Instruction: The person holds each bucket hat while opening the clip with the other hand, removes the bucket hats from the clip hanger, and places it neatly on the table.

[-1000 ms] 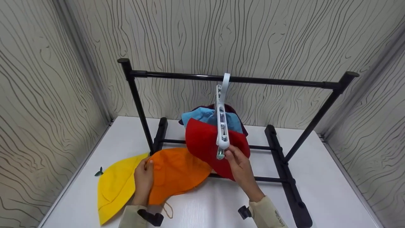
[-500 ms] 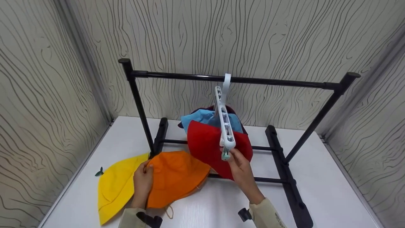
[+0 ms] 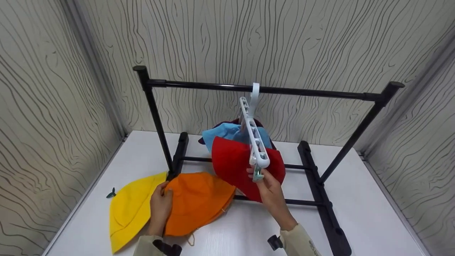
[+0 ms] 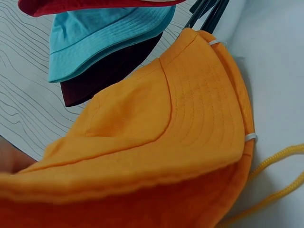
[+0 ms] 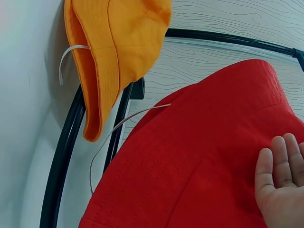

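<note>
My left hand [image 3: 161, 203] pinches the crown end of an orange bucket hat [image 3: 199, 204] between thumb and fingers; its brim points right, toward the red hat. In the left wrist view, the folded brim and a yellow cord show. My right hand [image 3: 273, 192] pinches the pale green clip [image 3: 258, 174] at the near end of a white hanger [image 3: 255, 137]. Its other fingers [image 5: 281, 164] lie extended before the red hat [image 5: 204, 152] in the right wrist view. That red hat hangs under the hanger, with a light blue hat [image 3: 227, 131] and a dark maroon hat [image 4: 111, 71] behind it.
The hanger hooks over the top bar [image 3: 199, 85] of a black rack, whose feet [image 3: 325, 199] stand on the white table [image 3: 373, 199]. A yellow hat [image 3: 131, 209] with a green leaf tip lies left of my left hand. Patterned panels [image 3: 284, 42] enclose the table.
The hanger's near end has swung right and slightly toward me, and my right fingers now wrap round its clip. My left hand has lowered the orange hat slightly.
</note>
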Motion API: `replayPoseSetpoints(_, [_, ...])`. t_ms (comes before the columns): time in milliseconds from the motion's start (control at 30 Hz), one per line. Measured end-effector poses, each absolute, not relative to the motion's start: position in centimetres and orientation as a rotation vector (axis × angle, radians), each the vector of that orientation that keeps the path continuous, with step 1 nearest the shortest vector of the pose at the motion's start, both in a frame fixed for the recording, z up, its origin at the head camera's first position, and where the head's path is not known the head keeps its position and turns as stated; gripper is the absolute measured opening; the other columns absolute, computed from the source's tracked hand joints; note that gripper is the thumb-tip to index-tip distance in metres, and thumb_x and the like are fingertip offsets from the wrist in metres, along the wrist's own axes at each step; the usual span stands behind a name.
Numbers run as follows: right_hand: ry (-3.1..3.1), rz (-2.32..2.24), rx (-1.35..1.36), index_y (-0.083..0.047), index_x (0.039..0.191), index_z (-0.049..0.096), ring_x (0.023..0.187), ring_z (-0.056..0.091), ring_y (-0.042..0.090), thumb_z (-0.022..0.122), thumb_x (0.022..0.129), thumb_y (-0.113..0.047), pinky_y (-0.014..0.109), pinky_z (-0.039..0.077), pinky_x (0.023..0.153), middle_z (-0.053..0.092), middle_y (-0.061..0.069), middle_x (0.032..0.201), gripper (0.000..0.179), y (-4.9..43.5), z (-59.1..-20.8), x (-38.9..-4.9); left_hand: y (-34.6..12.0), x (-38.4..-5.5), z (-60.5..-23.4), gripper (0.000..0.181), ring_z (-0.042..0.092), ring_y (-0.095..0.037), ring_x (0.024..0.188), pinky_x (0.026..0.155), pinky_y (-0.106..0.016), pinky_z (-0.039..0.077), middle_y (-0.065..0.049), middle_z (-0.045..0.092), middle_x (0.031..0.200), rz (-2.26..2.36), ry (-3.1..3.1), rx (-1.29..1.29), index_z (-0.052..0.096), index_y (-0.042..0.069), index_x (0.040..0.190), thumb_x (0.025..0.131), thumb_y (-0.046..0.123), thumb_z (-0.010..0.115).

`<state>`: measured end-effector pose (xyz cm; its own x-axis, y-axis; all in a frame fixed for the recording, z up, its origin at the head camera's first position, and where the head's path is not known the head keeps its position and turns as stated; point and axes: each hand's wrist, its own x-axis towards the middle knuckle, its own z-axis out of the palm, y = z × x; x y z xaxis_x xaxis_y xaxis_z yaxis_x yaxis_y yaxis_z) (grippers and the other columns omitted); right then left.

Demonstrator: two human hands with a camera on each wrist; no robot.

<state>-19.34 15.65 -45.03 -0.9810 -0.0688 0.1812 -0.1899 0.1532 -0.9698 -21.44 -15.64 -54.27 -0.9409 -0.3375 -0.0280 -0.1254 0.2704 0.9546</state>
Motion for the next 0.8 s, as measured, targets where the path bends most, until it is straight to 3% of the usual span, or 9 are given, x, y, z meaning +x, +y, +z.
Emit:
replayPoseSetpoints(200, [-2.336,1.956,0.244,-0.013,0.136,0.053,0.117,0.053,0.018,0.051,0.1,-0.022,0.018,0.045,0.099,0.059,0.005,0.128,0.038,15.66,-45.21,-19.27,-15.77,-21.53,-54.36,0.043,0.048,-0.038,0.126,0.106,-0.051,0.04,-0.027,0.047,0.139,-1.784,-2.368,0.464,0.045,-0.004,0.138,0.097,0.011,0.043])
replayPoseSetpoints(433, [-2.352,1.935,0.253,-0.014,0.136,0.053,0.117,0.054,0.018,0.053,0.099,-0.026,0.021,0.046,0.099,0.06,0.005,0.128,0.039,15.61,-45.44,-19.1,-15.79,-21.37,-54.3,0.044,0.042,-0.035,0.132,0.112,-0.051,0.033,-0.022,0.045,0.143,-1.86,-2.37,0.498,0.043,0.0,0.14,0.098,0.011,0.042])
replayPoseSetpoints(800, [-2.355,1.907,0.286,-0.011,0.135,0.053,0.116,0.057,0.023,0.05,0.1,-0.024,0.015,0.046,0.095,0.062,0.009,0.126,0.037,15.69,-45.99,-19.08,-15.05,-21.28,-53.73,0.034,0.05,-0.036,0.123,0.108,-0.05,0.04,-0.023,0.055,0.133,-1.713,-2.356,0.432,0.055,-0.003,0.13,0.098,0.005,0.046])
